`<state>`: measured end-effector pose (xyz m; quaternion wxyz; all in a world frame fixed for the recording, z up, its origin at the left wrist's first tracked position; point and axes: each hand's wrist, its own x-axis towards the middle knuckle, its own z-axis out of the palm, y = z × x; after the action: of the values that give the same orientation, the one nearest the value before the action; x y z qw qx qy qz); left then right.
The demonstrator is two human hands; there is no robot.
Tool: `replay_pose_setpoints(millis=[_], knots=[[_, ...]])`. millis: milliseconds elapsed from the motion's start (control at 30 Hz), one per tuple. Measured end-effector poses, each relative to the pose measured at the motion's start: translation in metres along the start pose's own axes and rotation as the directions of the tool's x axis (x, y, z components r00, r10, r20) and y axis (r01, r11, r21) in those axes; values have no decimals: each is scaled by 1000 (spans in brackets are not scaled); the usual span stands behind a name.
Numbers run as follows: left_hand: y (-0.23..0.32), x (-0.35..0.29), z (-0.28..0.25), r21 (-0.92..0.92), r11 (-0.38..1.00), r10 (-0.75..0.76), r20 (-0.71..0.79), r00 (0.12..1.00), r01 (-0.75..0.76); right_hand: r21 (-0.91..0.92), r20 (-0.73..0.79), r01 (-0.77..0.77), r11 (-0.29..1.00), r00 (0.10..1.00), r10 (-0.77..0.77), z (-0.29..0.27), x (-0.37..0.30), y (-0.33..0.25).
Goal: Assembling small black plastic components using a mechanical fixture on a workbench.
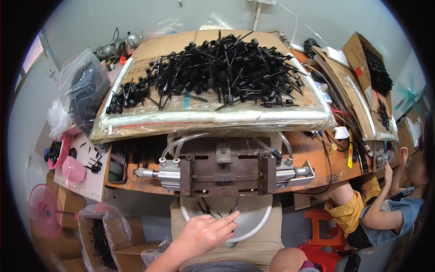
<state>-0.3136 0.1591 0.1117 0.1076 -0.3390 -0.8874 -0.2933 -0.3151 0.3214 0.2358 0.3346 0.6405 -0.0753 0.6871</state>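
Observation:
My left hand [209, 232] reaches in from the lower edge over a round white mesh basket [265, 217] on my lap. Its fingers point right and are pressed together on a thin black stemmed part [236, 205], which pokes out above the fingertips; the fingers cover its middle. Several similar loose black parts [206, 209] lie in the basket. Directly ahead, a dark metal press fixture [222, 177] with a cylinder on each side is mounted at the bench edge. My right hand does not show; only rounded bare skin appears at the lower edge.
Behind the fixture, a cardboard-covered tray [149, 120] carries a large heap of black parts [226, 68]. Clear air hoses [181, 140] loop over the fixture. At left are a pink mug [74, 171] and an open carton [121, 240]. A co-worker [387, 213] sits at right near red stools [319, 226].

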Motion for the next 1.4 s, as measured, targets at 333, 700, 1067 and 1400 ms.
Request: replay_pose_setpoints(millis=[333,700,1067,1400], knots=[[4,0,-10,-39,999,3,-106,994,-8,-960,208,0,280,668,714,-72,-99,-91],[3,-15,14,-88,994,51,-157,986,-65,-939,-28,261,-224,590,807,-184,7,31],[0,-26,21,-121,992,16,-193,981,-40,-954,-145,140,-264,555,819,-244,-3,64],[13,9,-1,-466,872,-363,-413,836,148,-218,-522,-929,-299,-148,840,-161,0,24]])
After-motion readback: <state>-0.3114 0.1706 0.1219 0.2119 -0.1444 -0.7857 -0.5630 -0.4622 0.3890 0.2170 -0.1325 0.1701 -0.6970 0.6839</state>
